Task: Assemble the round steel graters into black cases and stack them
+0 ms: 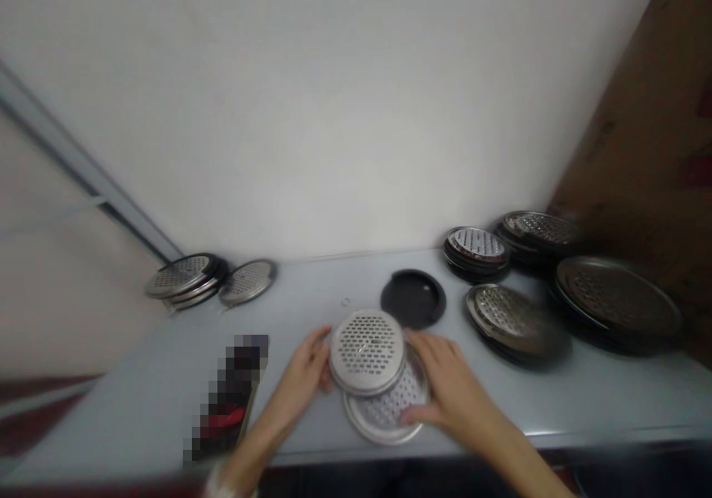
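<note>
Two perforated round metal discs lie at the front of the counter, and both hands are working on them. The upper perforated disc sits tilted across the lower perforated disc, overlapping it without fully covering it, so the lower disc's rim and holes show below and to the right. The left hand is at the upper disc's left edge, its fingers against the rim. The right hand lies over the right side of the pair, curved across the lower disc's rim and close to the upper disc. Both grips stand partly open and curved, and from this view it is hard to tell whether either is firmly holding a disc or only touching it. Just behind the pair lies a black round lid. Stacks of similar discs stand to the right and far right, with more at the back and. A further stack and a single disc lie to the left, and a pixelated dark object lies near the left hand.
</note>
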A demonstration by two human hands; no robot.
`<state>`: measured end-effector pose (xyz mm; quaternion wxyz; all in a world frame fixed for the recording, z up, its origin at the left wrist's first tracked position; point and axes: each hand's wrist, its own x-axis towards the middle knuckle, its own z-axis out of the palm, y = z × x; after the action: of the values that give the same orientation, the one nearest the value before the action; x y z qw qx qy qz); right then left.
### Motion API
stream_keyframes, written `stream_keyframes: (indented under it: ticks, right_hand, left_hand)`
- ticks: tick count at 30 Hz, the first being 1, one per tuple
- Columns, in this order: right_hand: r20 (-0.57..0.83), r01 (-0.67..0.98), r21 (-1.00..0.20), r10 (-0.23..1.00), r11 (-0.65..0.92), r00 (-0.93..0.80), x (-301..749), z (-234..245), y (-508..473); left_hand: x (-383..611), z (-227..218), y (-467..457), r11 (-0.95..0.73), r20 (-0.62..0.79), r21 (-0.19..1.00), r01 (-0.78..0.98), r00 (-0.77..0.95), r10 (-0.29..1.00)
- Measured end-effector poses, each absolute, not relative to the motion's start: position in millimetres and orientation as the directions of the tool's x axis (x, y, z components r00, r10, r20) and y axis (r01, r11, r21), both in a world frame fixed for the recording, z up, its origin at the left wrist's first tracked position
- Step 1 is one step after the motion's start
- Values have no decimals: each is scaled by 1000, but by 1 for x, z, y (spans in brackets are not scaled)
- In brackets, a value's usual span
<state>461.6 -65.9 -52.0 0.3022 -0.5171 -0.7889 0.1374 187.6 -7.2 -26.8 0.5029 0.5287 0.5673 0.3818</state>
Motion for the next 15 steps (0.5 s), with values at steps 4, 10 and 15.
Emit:
stream_keyframes:
  ticks: [4, 10, 15]
  right_hand:
    - [316, 750, -503, 899, 430, -303, 461, -58, -64]
    - [325, 756, -487, 894, 438, -308, 460, -60, -64]
    - [347, 734, -468, 866, 492, -359, 460, -55, -66]
  left_hand:
    - [190, -18, -9, -122, -12, 796, 593, 217, 976]
    - [202, -4, -19, -279, 79, 574, 770, 287, 955]
    - [208, -7, -25, -240, 36, 605, 759, 276, 961]
